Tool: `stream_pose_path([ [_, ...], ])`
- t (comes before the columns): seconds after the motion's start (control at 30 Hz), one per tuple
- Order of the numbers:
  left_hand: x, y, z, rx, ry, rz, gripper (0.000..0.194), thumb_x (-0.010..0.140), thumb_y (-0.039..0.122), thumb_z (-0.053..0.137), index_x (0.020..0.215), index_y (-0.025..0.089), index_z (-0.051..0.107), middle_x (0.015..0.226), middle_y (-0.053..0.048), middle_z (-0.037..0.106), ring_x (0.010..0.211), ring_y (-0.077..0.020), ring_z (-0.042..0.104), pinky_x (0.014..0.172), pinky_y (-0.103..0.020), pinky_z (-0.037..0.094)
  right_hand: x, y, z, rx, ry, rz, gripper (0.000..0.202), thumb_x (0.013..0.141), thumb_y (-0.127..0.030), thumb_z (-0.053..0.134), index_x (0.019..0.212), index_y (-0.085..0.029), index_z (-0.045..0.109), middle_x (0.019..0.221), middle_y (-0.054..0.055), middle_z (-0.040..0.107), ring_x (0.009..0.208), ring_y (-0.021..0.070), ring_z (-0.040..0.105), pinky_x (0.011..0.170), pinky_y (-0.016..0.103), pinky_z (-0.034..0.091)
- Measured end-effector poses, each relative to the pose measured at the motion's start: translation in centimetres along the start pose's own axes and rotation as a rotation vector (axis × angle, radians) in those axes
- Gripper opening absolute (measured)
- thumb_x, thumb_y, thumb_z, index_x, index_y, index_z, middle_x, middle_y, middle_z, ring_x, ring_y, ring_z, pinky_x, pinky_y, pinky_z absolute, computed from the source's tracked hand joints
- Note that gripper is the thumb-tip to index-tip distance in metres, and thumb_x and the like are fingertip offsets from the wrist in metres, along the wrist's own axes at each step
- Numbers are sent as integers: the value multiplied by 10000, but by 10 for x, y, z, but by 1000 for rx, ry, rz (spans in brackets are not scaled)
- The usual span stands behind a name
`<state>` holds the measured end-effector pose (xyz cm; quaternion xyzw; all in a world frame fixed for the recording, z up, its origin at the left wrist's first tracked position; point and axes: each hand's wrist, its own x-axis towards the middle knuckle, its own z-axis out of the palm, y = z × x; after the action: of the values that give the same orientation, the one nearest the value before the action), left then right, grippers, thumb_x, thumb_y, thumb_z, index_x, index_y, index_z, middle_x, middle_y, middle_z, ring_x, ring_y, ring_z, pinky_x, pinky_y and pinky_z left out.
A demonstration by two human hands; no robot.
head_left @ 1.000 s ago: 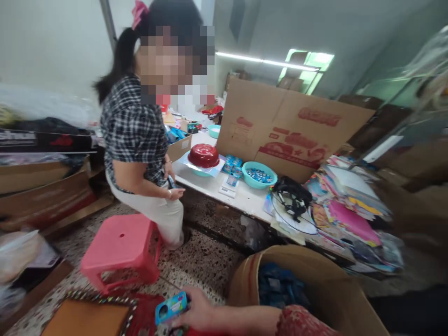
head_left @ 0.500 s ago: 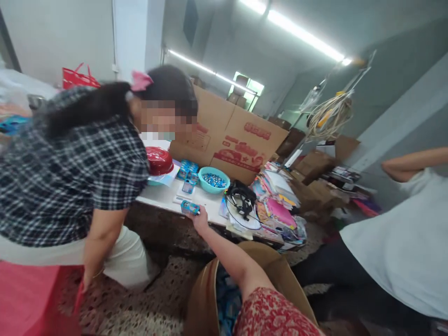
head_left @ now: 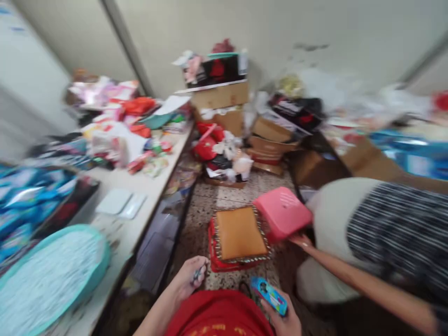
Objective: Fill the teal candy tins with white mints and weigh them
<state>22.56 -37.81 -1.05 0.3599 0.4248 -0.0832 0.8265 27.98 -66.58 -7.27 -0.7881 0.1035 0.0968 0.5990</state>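
- Our right grip [head_left: 282, 313] pinches a blue packet [head_left: 269, 295].
- Our left grip [head_left: 192, 276] closes round something small, right of the worktop [head_left: 147, 198].

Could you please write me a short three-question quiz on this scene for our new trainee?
1. True or false: the right hand holds a blue package.

2. Multiple choice: what colour is the top of the square seat beside the pink stool?
A) purple
B) orange-tan
C) white

3. Fill in the missing word: the teal basin is at the far ____ side of the picture.

Key: 1 true; 2 B; 3 left
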Motion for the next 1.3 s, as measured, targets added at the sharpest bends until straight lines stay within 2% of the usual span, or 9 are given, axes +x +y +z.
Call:
stream_pose_path([
  [0.1, -24, 24, -63, -109, -20, 135, 430, 542, 418, 818, 727, 118, 571, 469, 51, 460, 310, -23, 323, 317, -156, 107, 0, -50, 85, -49, -280, -44, 508, 496, -535, 771, 844, -185, 650, 805, 48, 709, 753, 248, 653, 737, 336, 534],
  [0.3, -73, 48, -169, -326, 127, 270, 506, 576, 569, 751, 607, 120, 520, 411, 44, 431, 283, -24, 309, 308, -157, 141, -26, -109, 217, -158, -579, -83, 485, 475, -513, 779, 793, -169, 656, 754, 63, 718, 748, 281, 659, 730, 383, 535],
  [0.43, -106, 53, -221, -576, 278, 341, 507, 606, 548, 748, 561, 139, 451, 394, 76, 358, 276, -18, 283, 296, -140, 144, -49, -133, 295, -177, -817, -149, 477, 546, -495, 755, 865, -160, 640, 814, 74, 719, 761, 258, 656, 752, 378, 522],
  [0.57, -136, 61, -255, -857, 476, 418, 409, 788, 459, 630, 601, 141, 455, 374, 101, 264, 257, -14, 214, 282, -123, 115, -58, -146, 350, -180, -1000, -265, 450, 553, -460, 769, 854, -158, 624, 786, 56, 697, 723, 225, 634, 717, 349, 513],
  [0.7, -152, 75, -278, -1023, 631, 536, 344, 914, 346, 468, 647, 130, 488, 388, 88, 281, 257, -23, 232, 270, -117, 139, -49, -151, 391, -228, -1142, -284, 428, 597, -441, 758, 888, -161, 614, 806, 50, 691, 742, 218, 626, 727, 342, 501],
  [0.8, -150, 92, -290, -1089, 703, 593, 329, 938, 260, 409, 654, 118, 497, 418, 70, 329, 270, -23, 267, 267, -114, 178, -33, -164, 442, -233, -1235, -308, 413, 627, -413, 741, 931, -167, 608, 860, 56, 692, 783, 220, 625, 753, 345, 489],
  [1.1, -119, 176, -285, -1229, 923, 675, 333, 945, 198, 362, 657, 113, 506, 416, 66, 330, 267, -31, 288, 255, -113, 200, 0, -216, 680, -206, -1578, -608, 382, 624, -379, 691, 941, -191, 594, 910, 38, 656, 850, 211, 601, 784, 341, 466],
  [1.2, -110, 187, -278, -1286, 974, 701, 331, 945, 195, 355, 664, 114, 510, 423, 62, 340, 273, -33, 297, 256, -112, 203, -1, -210, 723, -232, -1687, -612, 363, 608, -375, 692, 907, -192, 595, 879, 26, 657, 842, 208, 604, 791, 345, 466],
  [1.3, -105, 184, -275, -1342, 1010, 690, 327, 943, 191, 359, 664, 113, 511, 428, 60, 345, 274, -33, 292, 254, -113, 199, -1, -202, 744, -278, -1777, -600, 377, 606, -381, 692, 912, -184, 596, 879, 33, 661, 850, 218, 611, 809, 372, 468],
])
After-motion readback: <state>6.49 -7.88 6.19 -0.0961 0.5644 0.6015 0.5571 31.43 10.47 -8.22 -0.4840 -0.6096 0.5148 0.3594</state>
